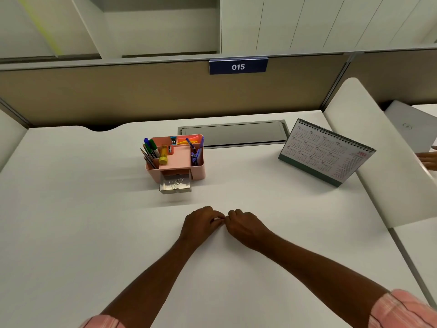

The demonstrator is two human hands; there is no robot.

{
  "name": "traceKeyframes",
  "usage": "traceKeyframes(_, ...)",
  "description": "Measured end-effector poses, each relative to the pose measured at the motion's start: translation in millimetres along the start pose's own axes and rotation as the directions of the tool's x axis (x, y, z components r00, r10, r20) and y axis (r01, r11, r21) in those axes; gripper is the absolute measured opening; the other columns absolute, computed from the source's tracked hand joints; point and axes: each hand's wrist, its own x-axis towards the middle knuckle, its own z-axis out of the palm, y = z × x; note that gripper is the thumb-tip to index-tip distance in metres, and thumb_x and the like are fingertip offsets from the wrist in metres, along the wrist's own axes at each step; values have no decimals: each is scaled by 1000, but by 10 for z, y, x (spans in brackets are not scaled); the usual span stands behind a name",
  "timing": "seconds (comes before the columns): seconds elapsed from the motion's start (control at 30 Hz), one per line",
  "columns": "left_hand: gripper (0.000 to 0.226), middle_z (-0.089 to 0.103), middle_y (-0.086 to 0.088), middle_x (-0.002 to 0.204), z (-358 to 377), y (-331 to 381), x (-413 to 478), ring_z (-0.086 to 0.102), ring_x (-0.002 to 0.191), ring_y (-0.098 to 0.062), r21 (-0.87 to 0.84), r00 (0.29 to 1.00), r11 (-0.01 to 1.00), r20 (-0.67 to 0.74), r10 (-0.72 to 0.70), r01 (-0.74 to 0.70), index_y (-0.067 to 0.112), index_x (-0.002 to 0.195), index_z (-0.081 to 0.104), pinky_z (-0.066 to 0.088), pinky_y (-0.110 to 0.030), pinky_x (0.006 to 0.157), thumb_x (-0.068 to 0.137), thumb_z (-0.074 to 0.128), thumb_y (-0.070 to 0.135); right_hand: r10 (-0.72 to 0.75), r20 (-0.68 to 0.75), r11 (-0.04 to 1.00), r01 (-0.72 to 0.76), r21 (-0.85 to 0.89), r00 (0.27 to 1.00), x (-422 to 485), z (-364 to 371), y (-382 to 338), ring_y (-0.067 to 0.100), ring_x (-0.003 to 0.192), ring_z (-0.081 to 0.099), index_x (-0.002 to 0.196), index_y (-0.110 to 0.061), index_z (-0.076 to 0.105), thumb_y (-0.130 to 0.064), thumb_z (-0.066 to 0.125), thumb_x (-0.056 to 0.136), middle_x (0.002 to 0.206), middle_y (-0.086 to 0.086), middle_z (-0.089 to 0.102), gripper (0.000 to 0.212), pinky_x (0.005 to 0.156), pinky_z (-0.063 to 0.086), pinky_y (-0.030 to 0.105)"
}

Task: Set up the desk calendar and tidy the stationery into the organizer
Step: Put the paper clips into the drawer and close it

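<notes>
The left hand (201, 222) and the right hand (244, 227) are resting on the near middle of the desk (94, 221). Both are clenched, with the knuckles up and the curled fingertips meeting. Whether anything small is being pinched between them I cannot tell. Pink checked sleeves (402, 308) are sitting rolled up at the near edge.

Beyond the hands and slightly left, the organizer (198, 172) is standing well apart from them. It is a pink, smooth plastic box with rounded corners. Its long axis is running left to right and its front is facing near. A clear drawer (175, 187) is sticking out of the front towards the hands, and a few wire paper clips (176, 181) are lying in it. In the left compartments pencils (148, 158) and blue and green markers (151, 146) are leaning leftwards, tips up. A yellow-capped tube (163, 153) is lying tilted just beside them. A purple tool (196, 153) is standing in the right compartment. The small things in the far compartments are too blurred to name.

To the far right, the desk calendar (324, 152) is standing upright as a tent of card. Its dark spiral binding is running along the top edge and a teal band along the base. Its long axis is running from far left to near right, and its printed face is looking near and left.

A white divider panel (369, 147) is rising just behind it. Beyond that, another person's hand (428, 159) is showing at the right edge. A grey metal hatch (233, 133) is lying flush in the desk beyond the organizer. On the tan partition (118, 95) a blue plate (238, 67) is reading 015.
</notes>
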Motion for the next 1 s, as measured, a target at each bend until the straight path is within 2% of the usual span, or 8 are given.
traceKeyframes(0.17, 24, 71, 7, 98, -69, 43, 72, 66, 94, -13, 25, 998, 998, 12, 65, -65, 41, 112, 75, 37, -27, 68, 98, 60, 51, 13, -55, 999, -16, -47, 998, -21, -23, 23, 16, 48, 46, 72, -14, 57, 7, 34, 79, 63, 1, 48, 32, 40, 19, 26)
traceKeyframes(0.33, 29, 70, 7, 97, -11, 21, 53, 66, 93, -14, 54, 997, 995, 4, 78, -78, 36, 110, 73, 49, -31, 71, 101, 51, 51, 99, -43, 987, -93, 134, 994, -8, 52, 34, 19, 52, 50, 71, -16, 57, 1, 64, 66, 67, 2, 52, 19, 42, 20, 28)
traceKeyframes(0.4, 40, 67, 6, 95, 18, 28, 23, 65, 92, -15, 82, 996, 992, 0, 93, -92, 35, 107, 70, 53, -36, 71, 100, 36, 54, 237, -19, 933, -222, 284, 971, -27, 85, 29, 21, 52, 50, 69, -16, 53, 1, 71, 65, 66, 2, 51, 25, 43, 21, 29)
traceKeyframes(0.47, 44, 65, 5, 95, 45, 26, -4, 64, 93, -15, 82, 994, 992, -30, 103, -101, 33, 104, 67, 54, -39, 71, 99, 29, 54, 340, 32, 840, -319, 439, 940, -82, 128, 32, 25, 58, 54, 74, -15, 53, -7, 70, 80, 71, 3, 53, 19, 44, 32, 32)
traceKeyframes(0.57, 31, 63, 7, 97, 20, 30, -47, 61, 96, -12, 40, 997, 996, -26, 78, -77, 32, 104, 65, 53, -37, 73, 102, 38, 47, 387, 88, 723, -362, 588, 918, -167, 159, 45, 24, 74, 58, 90, -15, 59, -27, 55, 96, 85, 3, 59, 14, 59, 47, 39)
traceKeyframes(0.73, 14, 55, 15, 91, -71, 55, -146, 57, 80, -4, -54, 992, 998, -120, 28, -34, 34, 98, 69, 47, -25, 63, 99, 58, 43, 429, 97, 613, -369, 699, 898, -249, 142, -18, 19, 83, 53, 93, -18, 56, -29, 56, 96, 90, -3, 56, 12, 70, 48, 37)
traceKeyframes(0.87, 5, 51, 20, 87, -412, 46, -100, 51, 73, 2, -115, 954, 993, -295, -63, 30, 36, 95, 73, 33, -10, 57, 96, 70, 40, 453, 26, 697, -372, 613, 891, -328, 176, -135, 19, 87, 50, 103, -21, 56, -29, 47, 101, 98, -4, 52, 12, 73, 46, 36)
traceKeyframes(1.0, 13, 70, 8, 100, -877, -225, 38, 66, 83, -14, -103, 879, 973, -419, -229, 204, 31, 104, 78, 43, -24, 61, 98, 69, 37, 398, -10, 824, -353, 442, 917, -377, 158, -331, 26, 97, 53, 124, -17, 56, -31, 43, 103, 117, 0, 53, 28, 79, 44, 40)
